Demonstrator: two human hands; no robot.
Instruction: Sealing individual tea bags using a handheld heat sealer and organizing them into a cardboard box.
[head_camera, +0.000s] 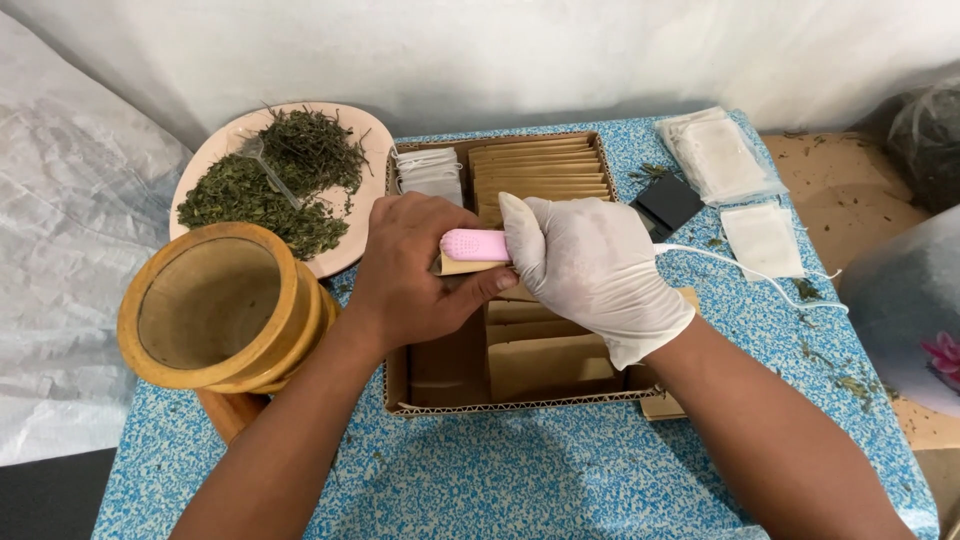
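Observation:
My left hand (415, 268), bare, holds a small brown paper pouch (462, 266) by its edge over an open cardboard box (500, 404). My right hand (590, 268), in a white glove, grips a pink hand-held sealer (474, 245) whose tip is clamped on the pouch's top edge. A white cord (740, 268) runs from the sealer off to the right. Inside the box lie flat brown pouches (548, 366) in front, a row of upright brown pouches (538, 168) at the back, and white bags (430, 172) at the back left.
A pink plate (357, 240) with dried green leaves (262, 185) and a clear scoop sits at the back left. A round wooden cylinder (215, 305) stands front left. Clear packs of white filter bags (715, 155), a loose white bag (762, 238) and a small black device (668, 203) lie to the right.

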